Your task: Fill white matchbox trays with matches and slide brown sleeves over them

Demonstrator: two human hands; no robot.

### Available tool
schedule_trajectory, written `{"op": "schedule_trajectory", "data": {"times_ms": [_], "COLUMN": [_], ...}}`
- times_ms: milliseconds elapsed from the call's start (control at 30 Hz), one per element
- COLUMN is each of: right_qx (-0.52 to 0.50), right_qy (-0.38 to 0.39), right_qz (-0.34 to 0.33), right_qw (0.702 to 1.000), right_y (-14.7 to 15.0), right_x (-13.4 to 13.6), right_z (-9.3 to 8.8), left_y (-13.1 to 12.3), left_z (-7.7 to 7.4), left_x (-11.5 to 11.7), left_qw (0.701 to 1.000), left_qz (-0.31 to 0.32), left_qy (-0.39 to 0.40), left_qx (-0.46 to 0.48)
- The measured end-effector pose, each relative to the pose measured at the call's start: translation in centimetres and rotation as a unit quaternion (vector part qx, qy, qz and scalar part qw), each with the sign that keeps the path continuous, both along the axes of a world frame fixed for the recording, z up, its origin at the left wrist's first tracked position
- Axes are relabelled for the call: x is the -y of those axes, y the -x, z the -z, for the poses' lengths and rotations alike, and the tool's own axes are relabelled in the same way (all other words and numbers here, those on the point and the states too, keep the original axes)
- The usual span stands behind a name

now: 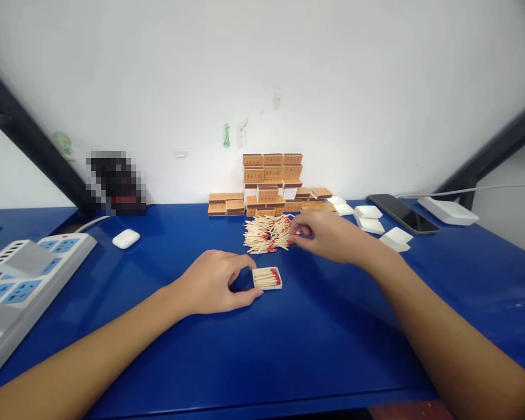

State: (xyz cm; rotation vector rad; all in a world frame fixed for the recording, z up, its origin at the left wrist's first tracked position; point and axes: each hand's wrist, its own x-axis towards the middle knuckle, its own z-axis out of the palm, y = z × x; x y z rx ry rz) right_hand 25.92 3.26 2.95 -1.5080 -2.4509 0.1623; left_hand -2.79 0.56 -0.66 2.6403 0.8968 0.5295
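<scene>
**Work partly done, much remains, I think**

L hand (219, 283) has its fingers pinched on the left end of the small tray (269, 289), near the middle of the tabletop (262, 356); it carries some matches (265, 278), approx. part-full. R hand (321, 233) is at the right edge of the match pile (262, 234), fingers curled (gripping a match or not, I cannot tell). Prob. done: matchboxes (273, 173) stacked at far side. Remaining: the pile, plus white trays (370, 226), far right.
</scene>
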Motion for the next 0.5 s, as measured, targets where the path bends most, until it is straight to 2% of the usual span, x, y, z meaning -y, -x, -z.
{"op": "schedule_trajectory", "data": {"times_ms": [100, 200, 367, 500], "right_qx": [-0.027, -0.038, -0.027, -0.02], "right_qy": [0.036, 0.038, 0.032, 0.054], "right_qz": [-0.041, -0.057, -0.042, -0.026], "right_qw": [0.998, 0.997, 0.998, 0.998], "right_y": [0.9, 1.5, 1.9, 2.0], "right_x": [0.5, 0.7, 0.5, 0.4], "right_z": [0.5, 0.7, 1.2, 1.7], "left_y": [-0.1, -0.2, -0.2, -0.2], "left_z": [0.0, 0.0, 0.0, -0.1], "left_x": [0.1, 0.2, 0.1, 0.1], "left_qw": [1.0, 1.0, 1.0, 1.0], "left_qz": [-0.002, 0.0, 0.002, -0.001], "left_qy": [-0.003, 0.0, -0.003, 0.006], "left_qx": [0.003, 0.0, -0.005, -0.009]}}
